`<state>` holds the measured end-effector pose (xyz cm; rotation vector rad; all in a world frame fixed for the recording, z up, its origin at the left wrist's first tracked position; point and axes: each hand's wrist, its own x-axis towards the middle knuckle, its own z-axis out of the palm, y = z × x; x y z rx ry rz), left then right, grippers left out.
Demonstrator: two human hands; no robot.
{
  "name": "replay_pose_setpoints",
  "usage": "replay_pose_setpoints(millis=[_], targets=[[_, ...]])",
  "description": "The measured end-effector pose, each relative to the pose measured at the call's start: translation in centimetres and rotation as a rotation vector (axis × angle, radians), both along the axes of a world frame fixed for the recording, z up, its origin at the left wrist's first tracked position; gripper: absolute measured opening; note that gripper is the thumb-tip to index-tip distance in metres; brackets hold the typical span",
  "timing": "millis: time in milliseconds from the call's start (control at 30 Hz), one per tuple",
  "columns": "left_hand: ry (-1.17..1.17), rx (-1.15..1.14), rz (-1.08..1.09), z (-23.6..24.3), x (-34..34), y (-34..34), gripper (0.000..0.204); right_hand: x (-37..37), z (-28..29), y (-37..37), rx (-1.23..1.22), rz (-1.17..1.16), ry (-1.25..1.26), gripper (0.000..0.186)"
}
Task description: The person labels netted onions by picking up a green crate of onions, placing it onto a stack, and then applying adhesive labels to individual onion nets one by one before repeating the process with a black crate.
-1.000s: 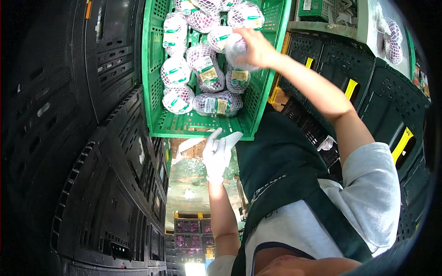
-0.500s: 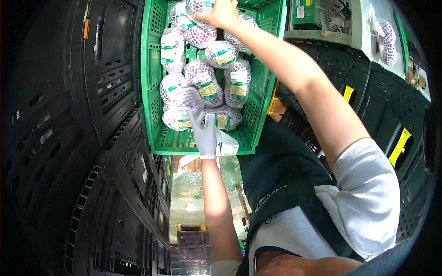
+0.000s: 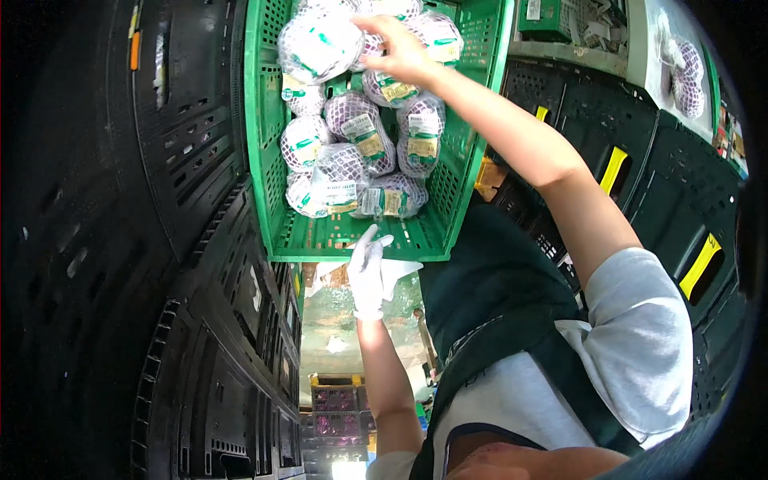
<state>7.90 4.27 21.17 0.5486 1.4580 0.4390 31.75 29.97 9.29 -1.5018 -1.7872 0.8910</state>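
A green plastic crate [image 3: 254, 160] holds several round purple items in white netting and clear film, with green and pale labels. My bare right hand [image 3: 398, 53] grips the edge of one net-wrapped pack [image 3: 320, 50] at the far left of the crate. This pack sits above the others and hides some of them. My left hand [image 3: 368, 276], in a white glove, is at the crate's near rim. A white paper strip [image 3: 400, 274] is held against its palm, partly hidden by the hand. Close beyond its fingertips lies a labelled pack [image 3: 340, 180].
Tall stacks of black crates [image 3: 200, 120] wall the left side. On the right are dark crates with yellow handles [image 3: 614, 170]. A net-wrapped pack [image 3: 688, 80] hangs at the upper right. Below, more crates [image 3: 336, 400] stand on the worn green floor [image 3: 336, 328].
My left hand has drawn back from a pack at the near left to the crate's rim. My right hand has come nearer, and the pack at its fingers now appears larger and raised.
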Motion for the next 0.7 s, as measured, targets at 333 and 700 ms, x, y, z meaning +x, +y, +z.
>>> replay_pose_setpoints(millis=[333, 700], targets=[[0.015, 0.164, -0.19, 2.0, -0.4, 1.0, 0.034, -5.4, -0.2, -3.5, 0.277, -0.093, -0.297, 0.044], [-0.19, 0.165, -0.819, 5.6, 5.9, -5.6, 0.033, 1.3, 11.4, -40.6, -0.213, -0.897, 0.26, 0.027]])
